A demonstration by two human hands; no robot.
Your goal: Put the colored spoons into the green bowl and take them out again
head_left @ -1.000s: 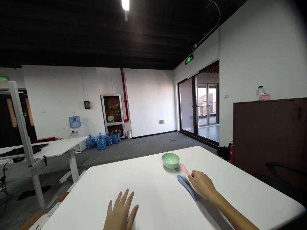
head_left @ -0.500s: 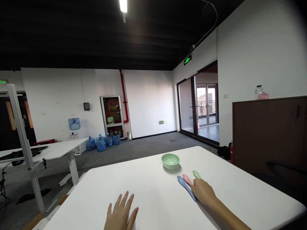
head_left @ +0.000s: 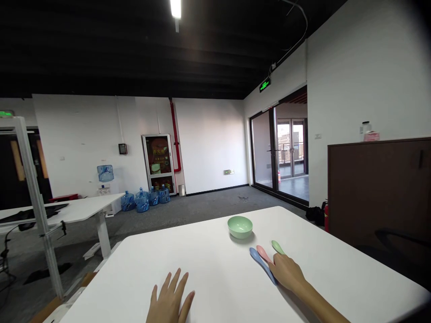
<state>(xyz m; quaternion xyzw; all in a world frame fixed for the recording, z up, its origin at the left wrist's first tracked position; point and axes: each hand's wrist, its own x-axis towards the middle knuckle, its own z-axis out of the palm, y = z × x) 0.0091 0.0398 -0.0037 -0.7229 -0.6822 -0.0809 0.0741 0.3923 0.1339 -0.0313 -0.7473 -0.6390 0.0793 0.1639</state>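
Toward the far right corner of the white bench (head_left: 215,273), three spoons fan out side by side, bowl ends pointing to the far edge: the blue spoon (head_left: 261,260) leftmost, the pink spoon (head_left: 263,252) just beside it, then the green spoon (head_left: 277,246) nearest the right edge. And here's the right hand (head_left: 288,272), fingers curled down over the pink handle! Whether it grips or merely rests there, nobody can tell from this angle, and the green handle vanishes beneath it too. Over by the near edge, the left hand (head_left: 168,298) lies palm down, fingers spread wide, holding nothing. Near the far edge sits the green bowl (head_left: 240,228), upright, apart from the spoons. How would these spoons handle? Light and fairly stiff, by the look of them (plastic, most likely), smooth enough to skid across that slick top, and hardly fragile. Best hold, surely: a thumb-and-finger pinch across mid-handle, clear of the rounded bowl end. Blue leaves plenty of handle showing for that; pink and green offer only their front ends to view.
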